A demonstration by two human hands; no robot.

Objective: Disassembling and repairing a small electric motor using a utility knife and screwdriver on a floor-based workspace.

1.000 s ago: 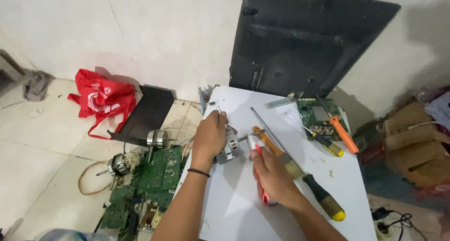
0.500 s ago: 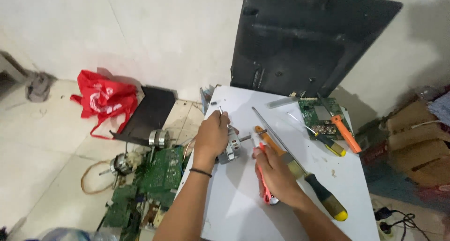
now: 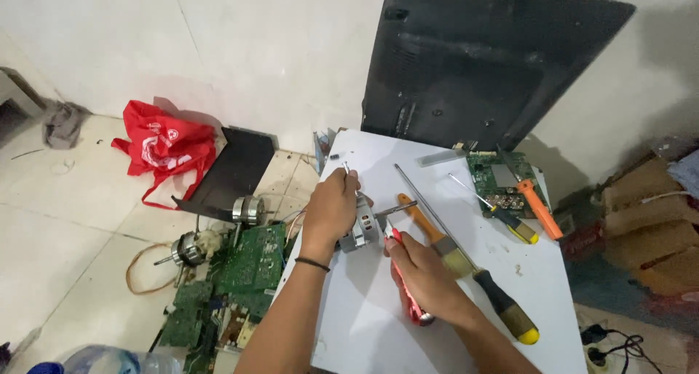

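Your left hand [image 3: 331,203] sits at centre frame, fingers curled down over a small grey metal motor [image 3: 362,231], clamping it against the white board [image 3: 378,323]. The motor lies just at 4 o'clock of that hand, its shaft [image 3: 397,208] poking out toward 2 o'clock.

Your right hand [image 3: 426,276] is at 5 o'clock of the motor, fist closed round a red-handled screwdriver [image 3: 406,290]. The handle's butt shows below your palm; the tip end points up toward the motor, just beside it. You can't tell whether the tip touches the housing.

Just at 3 o'clock of your right hand: a brush with an orange handle [image 3: 426,228], and beside it a long screwdriver with a black and yellow handle [image 3: 502,308], its steel shank running up to 11 o'clock.

At 2 o'clock on the board: a green circuit board [image 3: 499,181], a small yellow-handled screwdriver [image 3: 510,217] and an orange-handled tool [image 3: 539,208] lying across it.

At 12 o'clock, a black television back panel [image 3: 480,61] leans on the wall.

On the floor at 9 o'clock: more green circuit boards [image 3: 251,261], two loose fan motors [image 3: 247,209], a black panel [image 3: 237,170] and a red bag [image 3: 164,145] further out. Cardboard boxes [image 3: 648,228] at 3 o'clock.
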